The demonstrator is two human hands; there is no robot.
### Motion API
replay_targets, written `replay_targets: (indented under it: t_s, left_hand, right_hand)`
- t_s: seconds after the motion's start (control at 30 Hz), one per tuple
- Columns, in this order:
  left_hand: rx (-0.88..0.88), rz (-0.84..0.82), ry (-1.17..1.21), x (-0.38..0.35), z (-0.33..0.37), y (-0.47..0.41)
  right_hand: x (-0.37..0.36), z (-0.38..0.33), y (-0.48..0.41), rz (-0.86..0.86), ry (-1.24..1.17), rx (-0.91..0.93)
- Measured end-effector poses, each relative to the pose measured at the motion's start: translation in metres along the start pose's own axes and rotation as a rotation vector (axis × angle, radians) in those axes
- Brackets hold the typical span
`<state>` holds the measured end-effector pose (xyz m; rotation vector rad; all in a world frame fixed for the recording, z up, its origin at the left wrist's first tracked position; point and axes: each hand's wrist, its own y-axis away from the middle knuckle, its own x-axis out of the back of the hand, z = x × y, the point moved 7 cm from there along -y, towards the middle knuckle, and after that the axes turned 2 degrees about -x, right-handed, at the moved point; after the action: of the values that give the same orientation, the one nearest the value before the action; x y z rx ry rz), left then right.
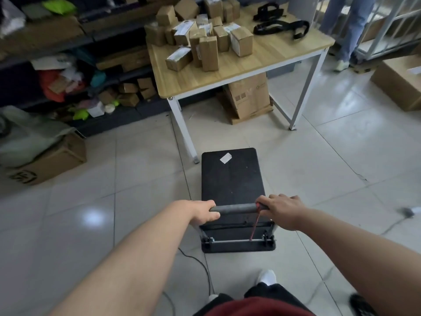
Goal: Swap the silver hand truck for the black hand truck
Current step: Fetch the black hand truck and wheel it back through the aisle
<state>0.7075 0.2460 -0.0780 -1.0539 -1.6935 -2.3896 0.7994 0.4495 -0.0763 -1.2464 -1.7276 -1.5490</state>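
Both hands were on the black cart [232, 179], which sat flat on the tiled floor [341, 156] just short of the wooden table [273, 55] stacked with small boxes [205, 42]. The job here looked like wheeling it into place, so the smart play was an even push from both ends of the bar, steering the front edge clear of the white table leg [184, 133] and minding the thin cable [200, 265] trailing by the rear wheels. The left hand [202, 212] was wrapped shut around the left end of the grey handle [237, 208]; the right hand [280, 209] was curled closed over the right end, beside a red cord [255, 224]. No silver cart was in view.
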Motion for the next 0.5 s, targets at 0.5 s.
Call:
replay_targets:
  t_s: [0.5]
  left_hand:
    - [0.090, 0.022, 0.119, -0.053, -0.091, 0.049]
  right_hand:
    - [-0.024, -0.103, -0.006, -0.008, 0.064, 0.136]
